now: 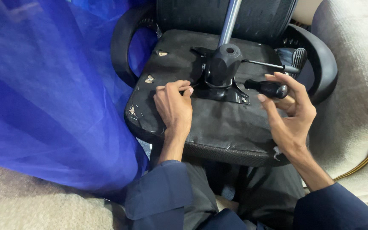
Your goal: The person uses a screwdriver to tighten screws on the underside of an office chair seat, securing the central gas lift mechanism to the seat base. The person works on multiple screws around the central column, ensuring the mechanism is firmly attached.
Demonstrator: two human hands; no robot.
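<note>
While blue netting (43, 85) hangs left, chair underside (218, 123) faces up.

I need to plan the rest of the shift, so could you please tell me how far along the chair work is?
Done: the black office chair seat lies underside up, black metal mechanism plate seated. In hand: left hand pinches something small at the plate edge; right hand holds a black-handled screwdriver. Left: I cannot tell how many screws remain.

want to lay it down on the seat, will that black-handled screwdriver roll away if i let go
Probably: the screwdriver held by the right hand has a rounded, glossy handle, so it may roll. It looks rigid and light. The seat underside seems slightly tilted, adding risk.
</note>
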